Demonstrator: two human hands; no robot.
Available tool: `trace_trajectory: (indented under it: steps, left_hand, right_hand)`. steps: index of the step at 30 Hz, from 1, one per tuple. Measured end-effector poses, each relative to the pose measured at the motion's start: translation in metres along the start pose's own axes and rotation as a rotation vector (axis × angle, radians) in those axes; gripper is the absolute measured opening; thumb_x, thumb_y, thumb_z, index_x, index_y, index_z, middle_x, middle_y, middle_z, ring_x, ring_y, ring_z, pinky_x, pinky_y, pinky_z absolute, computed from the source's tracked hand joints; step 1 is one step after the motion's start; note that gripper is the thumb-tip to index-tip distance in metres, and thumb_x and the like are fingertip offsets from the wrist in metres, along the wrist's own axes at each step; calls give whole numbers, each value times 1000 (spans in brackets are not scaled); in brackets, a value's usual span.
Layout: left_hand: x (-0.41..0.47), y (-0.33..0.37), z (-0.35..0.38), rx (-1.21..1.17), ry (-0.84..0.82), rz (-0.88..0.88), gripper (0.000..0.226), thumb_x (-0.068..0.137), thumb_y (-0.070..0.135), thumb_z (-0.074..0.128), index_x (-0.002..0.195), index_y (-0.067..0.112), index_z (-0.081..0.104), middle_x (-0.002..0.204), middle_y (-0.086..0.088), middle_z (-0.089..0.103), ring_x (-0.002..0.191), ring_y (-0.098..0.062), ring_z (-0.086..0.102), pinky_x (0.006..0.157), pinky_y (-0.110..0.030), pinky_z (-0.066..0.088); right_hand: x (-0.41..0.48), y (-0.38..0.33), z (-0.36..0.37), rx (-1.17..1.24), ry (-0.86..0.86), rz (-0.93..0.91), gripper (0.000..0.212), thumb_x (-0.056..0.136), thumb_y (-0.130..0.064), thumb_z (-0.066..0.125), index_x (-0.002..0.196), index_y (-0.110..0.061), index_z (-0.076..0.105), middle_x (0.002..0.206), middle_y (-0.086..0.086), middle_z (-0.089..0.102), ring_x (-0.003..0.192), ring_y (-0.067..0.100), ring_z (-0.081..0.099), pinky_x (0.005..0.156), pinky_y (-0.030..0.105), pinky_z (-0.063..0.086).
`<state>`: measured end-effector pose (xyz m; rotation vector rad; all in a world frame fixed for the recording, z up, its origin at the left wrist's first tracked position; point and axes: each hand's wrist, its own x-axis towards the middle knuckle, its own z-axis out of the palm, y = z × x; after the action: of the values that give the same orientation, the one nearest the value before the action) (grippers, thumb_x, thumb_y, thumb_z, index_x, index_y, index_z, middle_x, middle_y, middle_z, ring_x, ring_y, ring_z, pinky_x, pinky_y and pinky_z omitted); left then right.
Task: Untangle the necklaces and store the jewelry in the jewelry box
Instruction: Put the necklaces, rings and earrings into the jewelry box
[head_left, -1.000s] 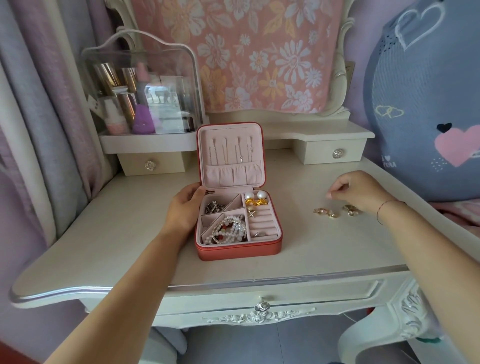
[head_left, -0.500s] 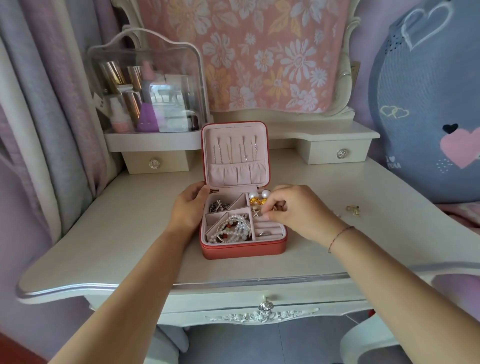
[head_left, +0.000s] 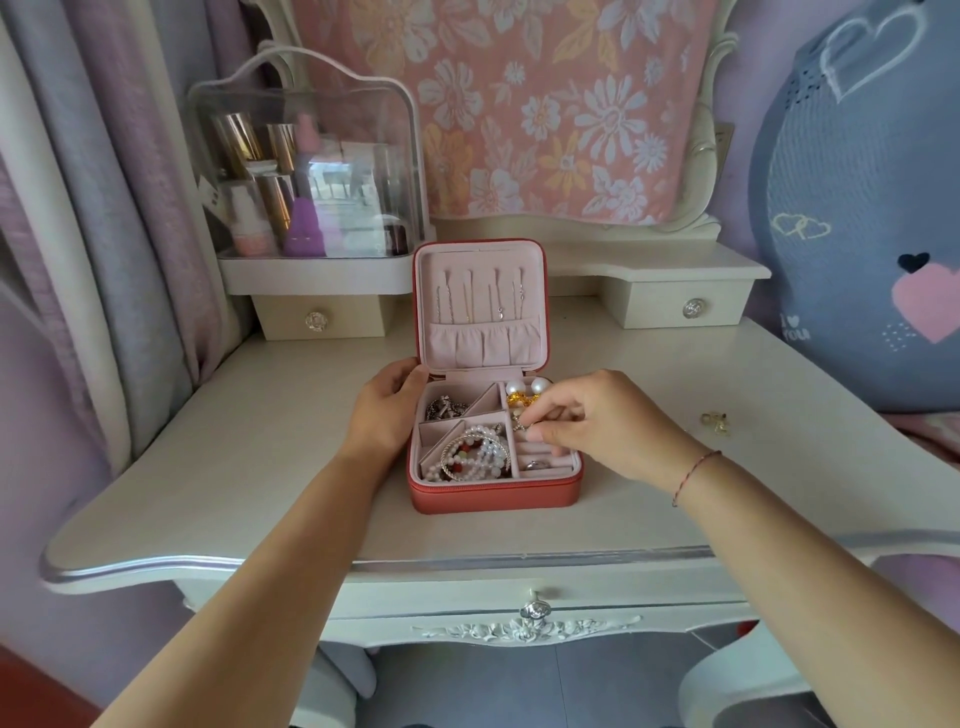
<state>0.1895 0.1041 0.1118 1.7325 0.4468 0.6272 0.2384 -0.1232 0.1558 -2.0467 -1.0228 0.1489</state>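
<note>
1. Your right hand (head_left: 608, 426) has its grip pinched on a small gold piece (head_left: 521, 423) over the right-hand column of the box (head_left: 493, 491). What kind of piece it is cannot be told. Your left hand (head_left: 382, 415) lies flat against the box's left wall, bracing it, with nothing grasped.
2. The box stands open at mid-counter, lid (head_left: 480, 306) upright. Bracelets (head_left: 475, 457) fill the lower left compartment, pearl studs (head_left: 527, 387) sit at the top right, and a ring (head_left: 535, 464) lies in the slots at the bottom right.
3. Risk: a loose release could drop the piece across the slots, or onto the studs, where it may snag. Set it low before letting go.
4. Risk: your right knuckles are near the lid; a bump could tip it shut on your fingers. Judged unlikely while your left hand braces.
5. One more gold piece (head_left: 717, 421) lies on the counter (head_left: 260, 467), well apart to the right. Nothing lies between it and the box.
6. The cosmetics case (head_left: 306, 156) stands behind and to the left, clear of both hands. No obstruction noted.
</note>
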Motion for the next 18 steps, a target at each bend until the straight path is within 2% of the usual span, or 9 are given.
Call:
trace_trajectory:
  steps: [5,8,11,15,18]
  left_hand:
    - [-1,1,1,-13,-11,-4,19,98,23,53,94,27,71,92,7,74,92,-14,68,96,-42,52]
    - [-1,0,0,-13,-7,-4,18,97,24,54,93,29,71,96,4,74,97,-19,68,96,-44,51]
    - [-1,-1,0,-20,-8,-3,19,98,22,53,94,28,71,95,6,74,96,-17,68,96,-43,51]
    - [0,-1,0,-10,-19,4,20,98,22,53,102,21,72,96,6,74,96,-15,68,97,-42,51]
    - [-1,1,0,-3,-12,8,18,98,21,52,100,23,70,96,9,72,96,-14,67,97,-39,50]
  right_hand:
    - [0,0,0,33,-23,27,16,83,-7,72,97,-16,72,71,-3,70,54,9,65,61,17,51]
    - [2,-2,-1,89,-29,62,12,88,-5,65,89,-15,71,72,2,72,54,10,64,54,16,47]
    - [1,-3,0,114,-37,69,15,91,-5,61,87,-17,70,72,0,73,56,10,64,55,17,48]
    - [1,-5,2,159,-14,93,7,88,-6,65,86,-12,69,72,2,74,55,10,63,57,18,50]
    - [2,-6,4,202,24,110,3,86,-5,68,84,-6,69,70,5,73,53,8,63,57,18,50]
